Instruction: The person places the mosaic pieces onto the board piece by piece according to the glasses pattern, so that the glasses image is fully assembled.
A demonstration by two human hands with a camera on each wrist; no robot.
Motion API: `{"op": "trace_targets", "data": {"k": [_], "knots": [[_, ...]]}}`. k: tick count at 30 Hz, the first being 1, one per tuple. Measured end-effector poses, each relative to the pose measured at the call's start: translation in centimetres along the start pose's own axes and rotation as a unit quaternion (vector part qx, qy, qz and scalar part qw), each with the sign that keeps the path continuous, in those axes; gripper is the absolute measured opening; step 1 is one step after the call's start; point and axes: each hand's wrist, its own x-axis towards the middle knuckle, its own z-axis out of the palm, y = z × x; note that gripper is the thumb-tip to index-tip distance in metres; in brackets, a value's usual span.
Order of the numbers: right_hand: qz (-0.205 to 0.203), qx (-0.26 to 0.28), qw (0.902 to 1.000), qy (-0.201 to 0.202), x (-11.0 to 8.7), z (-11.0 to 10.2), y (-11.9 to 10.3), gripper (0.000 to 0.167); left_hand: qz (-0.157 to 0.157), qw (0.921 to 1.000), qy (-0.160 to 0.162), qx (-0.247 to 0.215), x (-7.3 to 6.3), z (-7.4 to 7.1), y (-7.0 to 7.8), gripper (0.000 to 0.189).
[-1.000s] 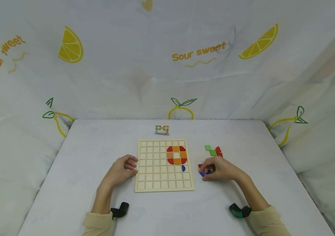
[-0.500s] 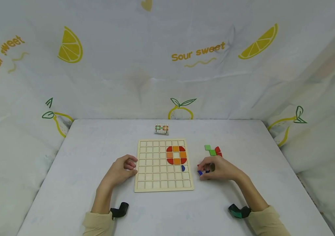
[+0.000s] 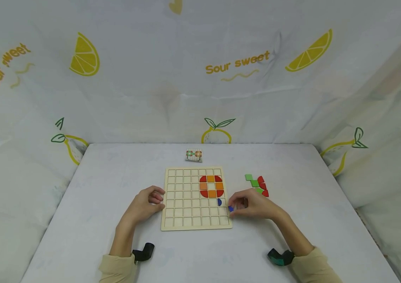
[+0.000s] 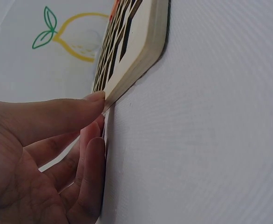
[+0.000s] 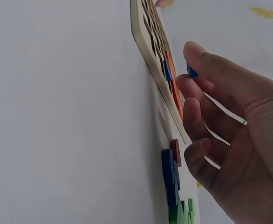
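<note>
A pale wooden grid board lies on the table. Red corner tiles and orange tiles form a ring in its right part, with a blue half-round tile just below. At the board's left edge, my left hand rests with thumb and fingertips against the side, fingers loosely bent. My right hand pinches another blue tile between thumb and index finger, close over the board's right edge; its outline is partly hidden by the fingers.
Loose green tiles and red tiles lie to the right of the board. More blue tiles show below my right hand in the right wrist view. A small pattern card stands behind the board.
My right hand has moved left from the loose tiles to the board's edge, carrying the blue tile and uncovering more green and red tiles. My left hand has stayed in place.
</note>
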Motion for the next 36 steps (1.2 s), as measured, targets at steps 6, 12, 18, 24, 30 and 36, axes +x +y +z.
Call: {"op": "trace_targets", "data": {"k": [6,12,18,24,30,36], "knots": [[-0.003,-0.003,1.0,0.001,0.7,1.4,-0.2,0.024,0.001,1.0,0.001,0.001,0.0,0.1,0.0,0.038],[0.014,-0.042,0.9989,0.014,1.1,2.2,-0.9,0.022,0.007,1.0,-0.001,0.0,-0.1,0.1,0.1,0.038],[0.027,-0.056,0.9979,0.019,1.1,2.3,-1.7,0.02,0.006,1.0,0.001,0.002,-0.1,0.0,0.1,0.037],[0.018,-0.053,0.9983,0.016,1.1,2.3,-2.0,0.016,0.001,1.0,0.003,0.004,-0.1,0.0,0.2,0.037],[0.014,-0.044,0.9989,0.012,0.9,2.0,-1.9,0.014,0.003,1.0,0.001,0.003,-0.1,0.0,0.2,0.038],[0.032,-0.038,0.9986,0.019,0.1,1.0,-1.5,0.01,0.004,1.0,0.001,0.004,-0.1,0.0,0.1,0.037]]}}
